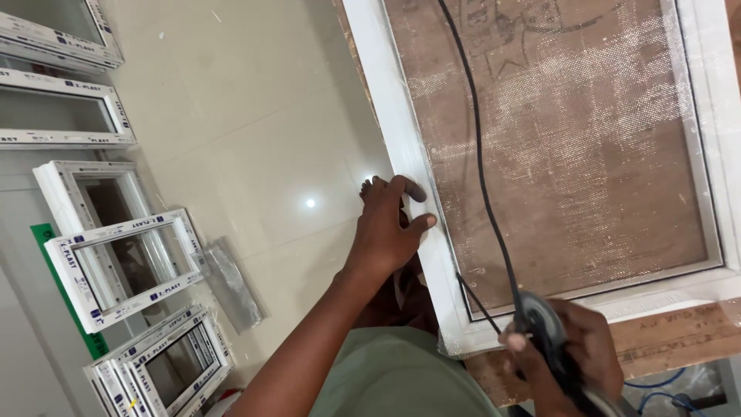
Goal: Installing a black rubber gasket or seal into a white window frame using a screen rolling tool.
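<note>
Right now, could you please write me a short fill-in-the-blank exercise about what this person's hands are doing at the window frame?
1. The left hand presses on the white ____ of the window frame.
2. The right hand holds a small roller tool at the frame's near ____.
3. A black ____ runs across the mesh screen down to the roller tool.
4. Several smaller white frames stand on the ____.

Missing words: edge; corner; cord; floor

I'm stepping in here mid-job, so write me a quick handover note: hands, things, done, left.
Left hand: pressed on the white frame's left rail, steadying it.
Right hand: closed on a round roller tool at the frame's lower left corner.
Black cord trails loose across the mesh.
Done: cord appears seated along the right and bottom edges.
Left: apparently the left edge.
</note>
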